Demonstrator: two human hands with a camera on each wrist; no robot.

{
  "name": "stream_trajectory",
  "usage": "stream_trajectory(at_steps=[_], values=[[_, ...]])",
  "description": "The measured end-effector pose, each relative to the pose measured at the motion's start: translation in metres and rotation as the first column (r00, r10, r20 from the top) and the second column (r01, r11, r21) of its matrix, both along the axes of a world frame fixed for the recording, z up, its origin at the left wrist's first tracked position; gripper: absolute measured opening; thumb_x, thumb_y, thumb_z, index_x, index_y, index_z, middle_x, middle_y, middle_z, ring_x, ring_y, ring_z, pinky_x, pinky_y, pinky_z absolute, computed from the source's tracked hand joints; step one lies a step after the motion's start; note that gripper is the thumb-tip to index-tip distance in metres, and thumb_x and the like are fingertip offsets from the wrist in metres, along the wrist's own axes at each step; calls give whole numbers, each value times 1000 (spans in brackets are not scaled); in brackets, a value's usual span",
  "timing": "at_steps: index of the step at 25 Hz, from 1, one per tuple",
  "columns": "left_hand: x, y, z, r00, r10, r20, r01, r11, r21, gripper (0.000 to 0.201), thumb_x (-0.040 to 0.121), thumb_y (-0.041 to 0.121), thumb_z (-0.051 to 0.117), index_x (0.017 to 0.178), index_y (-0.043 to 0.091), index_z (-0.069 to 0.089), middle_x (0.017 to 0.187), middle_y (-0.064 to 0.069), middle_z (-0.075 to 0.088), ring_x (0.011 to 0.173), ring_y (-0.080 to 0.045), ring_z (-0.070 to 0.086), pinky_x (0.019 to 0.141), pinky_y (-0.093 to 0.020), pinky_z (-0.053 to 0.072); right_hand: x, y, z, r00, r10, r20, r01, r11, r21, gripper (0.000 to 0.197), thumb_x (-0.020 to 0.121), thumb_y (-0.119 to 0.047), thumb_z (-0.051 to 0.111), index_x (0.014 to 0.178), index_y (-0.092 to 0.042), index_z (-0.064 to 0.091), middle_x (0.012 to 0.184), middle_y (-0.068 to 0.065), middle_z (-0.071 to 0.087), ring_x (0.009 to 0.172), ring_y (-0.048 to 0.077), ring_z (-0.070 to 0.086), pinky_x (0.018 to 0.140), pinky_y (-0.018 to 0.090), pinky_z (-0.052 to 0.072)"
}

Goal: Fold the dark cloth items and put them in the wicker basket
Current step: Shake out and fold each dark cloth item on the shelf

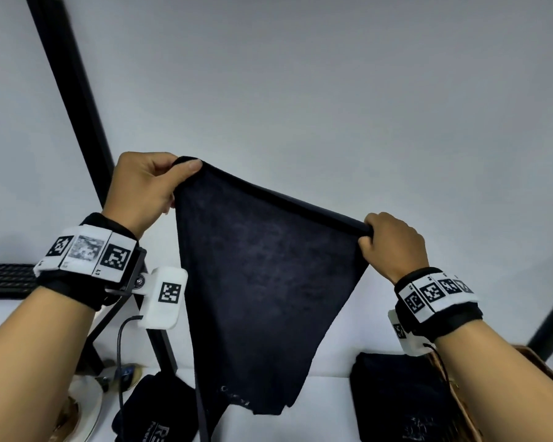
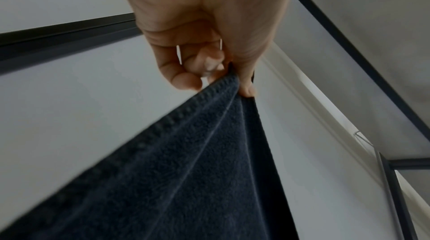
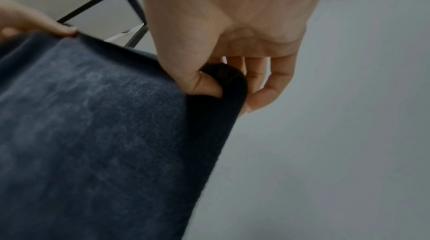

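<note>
A dark navy towel [image 1: 262, 282] hangs in the air, stretched between both hands by its top edge. My left hand [image 1: 147, 186] pinches the upper left corner between thumb and curled fingers; the left wrist view shows that hand [image 2: 209, 60] and the towel [image 2: 174, 170] falling away below it. My right hand [image 1: 393, 240] pinches the lower right corner; the right wrist view shows that hand [image 3: 221, 71] on the towel [image 3: 93, 124]. A folded dark cloth [image 1: 399, 400] lies in the wicker basket [image 1: 460, 406] at bottom right. Another dark cloth [image 1: 154, 409] with pale lettering lies at bottom left.
A black metal frame post [image 1: 74, 100] runs diagonally at the left before a pale grey wall. A black keyboard [image 1: 7, 280] shows at the left edge. A white round object [image 1: 87, 406] and a cable [image 1: 120, 362] lie at bottom left on the white table.
</note>
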State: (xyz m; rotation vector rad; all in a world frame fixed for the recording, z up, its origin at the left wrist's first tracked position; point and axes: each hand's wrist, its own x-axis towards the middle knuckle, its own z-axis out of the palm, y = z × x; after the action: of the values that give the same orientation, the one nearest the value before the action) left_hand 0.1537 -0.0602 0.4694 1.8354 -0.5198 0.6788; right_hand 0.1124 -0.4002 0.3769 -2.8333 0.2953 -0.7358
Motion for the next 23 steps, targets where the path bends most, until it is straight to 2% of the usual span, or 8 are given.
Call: stream_trajectory(at_steps=[6,8,10,12,15,17,19,23], values=[[6,11,-11,997,72,-31,-72,997,14,30,86,30,68,71,5,68,41,8,48,33,-9,36,39,-16,37,-3,-9,-4,956,23,291,-121,939,323,15,83,-11,48,95,-17,57,77,2,64,76,29,57,72,36,46],[11,17,-14,995,92,-30,-93,996,-12,34,86,32,69,70,2,67,45,3,50,38,-12,41,44,-21,42,2,-12,-1,920,70,386,-246,869,429,17,87,-11,49,95,-19,61,77,-1,65,75,25,61,73,35,50],[18,24,-14,994,94,-51,-97,993,-61,35,84,32,71,75,-2,67,54,-14,53,44,-20,47,46,-26,44,10,-16,8,871,102,481,-376,769,517,13,91,-13,52,94,-21,62,80,-1,66,74,21,63,66,27,54],[27,28,-13,991,87,-103,-98,989,-107,32,82,27,73,77,-5,67,50,-13,50,37,-16,44,42,-22,33,20,-20,23,848,110,519,-438,697,567,9,94,-16,54,91,-18,62,79,3,65,70,19,61,56,18,51],[45,25,-9,981,43,-191,-79,980,-185,23,81,15,73,85,-7,66,61,-14,59,43,-15,63,36,-18,23,38,-24,42,847,119,518,-468,630,620,15,96,-22,54,86,-15,64,76,0,63,69,14,59,61,27,51],[56,18,-5,971,-9,-239,-52,967,-250,14,82,11,72,83,-2,67,65,-6,64,59,-18,71,39,-17,39,51,-26,55,838,111,533,-502,537,678,18,96,-23,55,82,-16,65,75,-1,62,72,14,58,67,32,54],[63,11,1,969,-65,-239,-20,941,-338,6,84,9,69,82,4,67,66,-4,65,61,-17,71,58,-19,54,58,-28,69,821,92,564,-538,455,709,19,95,-23,56,79,-19,65,75,-2,62,74,15,58,68,32,53],[54,6,14,979,-121,-163,35,892,-451,17,89,9,64,73,14,71,60,6,65,63,-14,68,69,-21,56,47,-25,97,754,86,651,-640,317,700,20,96,-24,55,77,-22,62,74,-4,59,69,13,55,61,27,49]])
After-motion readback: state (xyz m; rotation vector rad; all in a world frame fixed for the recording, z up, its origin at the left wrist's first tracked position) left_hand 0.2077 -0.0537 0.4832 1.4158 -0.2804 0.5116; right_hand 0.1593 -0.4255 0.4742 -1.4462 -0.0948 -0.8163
